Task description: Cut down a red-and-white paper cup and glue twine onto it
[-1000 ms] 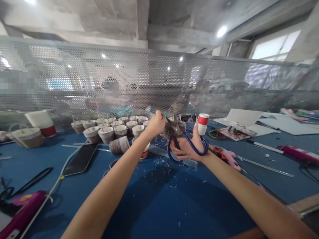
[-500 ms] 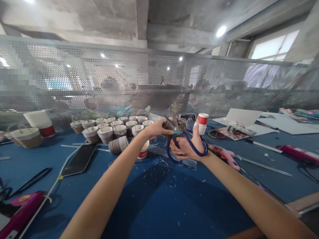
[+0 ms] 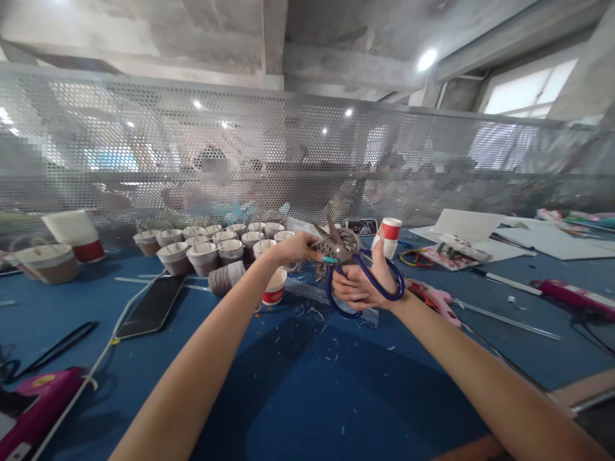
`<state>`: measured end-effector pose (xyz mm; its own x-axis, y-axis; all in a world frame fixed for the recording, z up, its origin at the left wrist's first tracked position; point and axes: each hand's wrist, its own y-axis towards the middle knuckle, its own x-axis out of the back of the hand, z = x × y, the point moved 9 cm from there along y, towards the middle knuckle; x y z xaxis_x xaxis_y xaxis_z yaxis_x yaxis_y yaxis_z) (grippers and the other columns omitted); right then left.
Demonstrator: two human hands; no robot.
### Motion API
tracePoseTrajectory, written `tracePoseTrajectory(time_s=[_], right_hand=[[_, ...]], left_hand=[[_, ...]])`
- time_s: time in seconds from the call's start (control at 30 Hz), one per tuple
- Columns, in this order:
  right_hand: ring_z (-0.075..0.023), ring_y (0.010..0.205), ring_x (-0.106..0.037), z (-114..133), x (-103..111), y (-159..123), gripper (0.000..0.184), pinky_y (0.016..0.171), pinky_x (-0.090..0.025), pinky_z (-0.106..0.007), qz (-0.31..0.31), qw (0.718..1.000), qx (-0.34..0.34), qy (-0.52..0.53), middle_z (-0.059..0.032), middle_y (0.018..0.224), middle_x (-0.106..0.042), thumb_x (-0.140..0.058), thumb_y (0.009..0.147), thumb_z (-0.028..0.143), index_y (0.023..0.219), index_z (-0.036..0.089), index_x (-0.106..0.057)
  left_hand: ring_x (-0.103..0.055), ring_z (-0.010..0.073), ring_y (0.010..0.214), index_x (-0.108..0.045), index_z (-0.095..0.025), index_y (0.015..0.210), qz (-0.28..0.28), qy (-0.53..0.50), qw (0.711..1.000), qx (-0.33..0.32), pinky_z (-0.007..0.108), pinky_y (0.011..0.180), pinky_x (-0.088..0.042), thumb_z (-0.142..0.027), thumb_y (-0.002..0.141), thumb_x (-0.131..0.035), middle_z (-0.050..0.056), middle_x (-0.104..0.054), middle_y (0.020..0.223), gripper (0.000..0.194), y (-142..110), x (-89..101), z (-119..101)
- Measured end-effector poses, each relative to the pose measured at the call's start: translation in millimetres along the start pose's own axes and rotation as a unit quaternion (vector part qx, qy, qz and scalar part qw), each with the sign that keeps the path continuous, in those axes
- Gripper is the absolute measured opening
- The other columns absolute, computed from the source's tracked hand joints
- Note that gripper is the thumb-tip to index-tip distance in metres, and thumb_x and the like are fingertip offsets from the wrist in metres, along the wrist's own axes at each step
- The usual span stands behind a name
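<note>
My right hand (image 3: pixel 361 283) grips blue-handled scissors (image 3: pixel 358 275), fingers through the loops, with the metal blades apart and pointing up and left. My left hand (image 3: pixel 296 248) pinches a bundle of grey-brown twine (image 3: pixel 348 242) right at the blades. Both hands are raised a little above the blue table (image 3: pixel 298 378), near its middle. Small twine clippings lie scattered on the cloth below them.
Several twine-wrapped paper cups (image 3: pixel 206 246) stand at the back, one red-and-white cup (image 3: pixel 275 289) under my left wrist and another (image 3: pixel 391 234) behind the scissors. A phone (image 3: pixel 152 306) lies left; glue guns (image 3: pixel 435 298) (image 3: pixel 29 403) lie right and front left. A perforated metal screen (image 3: pixel 288 153) separates other people.
My left hand went from a raised fist beside the twine to a pinch on the bundle at the blades. The scissor blades opened wider and the right hand shifted slightly.
</note>
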<state>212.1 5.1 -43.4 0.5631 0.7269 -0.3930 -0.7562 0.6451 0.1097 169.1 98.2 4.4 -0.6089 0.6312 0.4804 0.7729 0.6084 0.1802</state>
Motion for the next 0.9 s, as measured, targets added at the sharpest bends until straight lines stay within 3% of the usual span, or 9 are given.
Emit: tracePoseTrajectory(time_s=[0.23,0.37,0.47,0.57,0.67,0.73,0.9], right_hand=[[-0.0043,0.036,-0.023,-1.4,8.4,-0.8,0.092,0.024,-0.021,-0.017,-0.017,1.000,0.002,0.003,0.0045,0.050,-0.035,0.003,0.047,0.092,0.066,0.017,-0.046],[-0.0037,0.034,-0.021,5.0,9.5,-3.3,0.088,0.022,-0.017,-0.016,-0.024,0.999,0.022,0.026,0.0055,0.046,-0.034,-0.001,0.054,0.091,0.064,0.016,-0.046],[-0.0040,0.033,-0.022,11.8,8.8,-5.0,0.086,0.024,-0.017,-0.016,-0.019,0.999,0.037,0.031,0.0057,0.044,-0.034,-0.003,0.056,0.091,0.061,0.017,-0.046],[-0.0038,0.032,-0.023,16.4,13.4,-4.7,0.085,0.028,-0.020,-0.017,-0.027,0.998,0.058,0.022,0.0062,0.042,-0.033,-0.004,0.057,0.091,0.060,0.017,-0.047],[-0.0040,0.033,-0.024,18.7,28.6,-4.2,0.083,0.032,-0.022,-0.019,-0.085,0.992,0.089,0.001,0.0058,0.043,-0.034,-0.006,0.059,0.090,0.059,0.017,-0.046],[-0.0045,0.034,-0.025,19.9,41.9,-5.8,0.081,0.034,-0.023,-0.019,-0.148,0.982,0.111,-0.027,0.0048,0.043,-0.035,-0.008,0.063,0.089,0.058,0.017,-0.045],[-0.0059,0.035,-0.026,20.1,70.5,-13.3,0.072,0.034,-0.024,-0.020,-0.273,0.949,0.126,-0.096,0.0042,0.039,-0.032,-0.017,0.072,0.083,0.050,0.019,-0.041]], left_hand=[[-0.028,0.0036,0.046,-0.059,-0.013,0.065,0.021,-0.004,1.000,-0.006,0.020,0.044,-0.020,-0.036,0.056,-0.077,-0.006,-0.042,0.052,0.031,2.0,-3.7,3.3],[-0.030,0.0044,0.046,-0.058,-0.014,0.067,0.043,-0.014,0.999,-0.005,0.021,0.044,-0.020,-0.039,0.059,-0.074,-0.006,-0.044,0.053,0.031,1.9,-9.8,5.4],[-0.032,0.0051,0.046,-0.058,-0.014,0.067,0.015,0.000,1.000,0.011,0.021,0.045,-0.024,-0.038,0.060,-0.073,-0.005,-0.046,0.054,0.030,3.8,-5.6,9.7],[-0.048,0.0103,0.059,-0.060,-0.014,0.075,-0.043,0.030,0.999,0.003,0.024,0.057,-0.036,-0.032,0.057,-0.074,-0.001,-0.057,0.066,0.029,6.2,5.7,10.3],[-0.055,0.0182,0.081,-0.059,-0.016,0.094,-0.131,0.067,0.989,0.020,0.027,0.070,-0.040,-0.026,0.048,-0.079,0.004,-0.061,0.083,0.050,4.2,22.2,13.0],[-0.055,0.0200,0.085,-0.058,-0.016,0.100,-0.157,0.095,0.982,0.038,0.028,0.072,-0.040,-0.026,0.048,-0.079,0.005,-0.061,0.087,0.057,1.1,27.8,12.3],[-0.050,0.0141,0.067,-0.061,-0.015,0.096,-0.164,0.138,0.976,0.034,0.025,0.062,-0.038,-0.034,0.071,-0.061,0.002,-0.057,0.075,0.031,-11.4,42.6,-9.5]])
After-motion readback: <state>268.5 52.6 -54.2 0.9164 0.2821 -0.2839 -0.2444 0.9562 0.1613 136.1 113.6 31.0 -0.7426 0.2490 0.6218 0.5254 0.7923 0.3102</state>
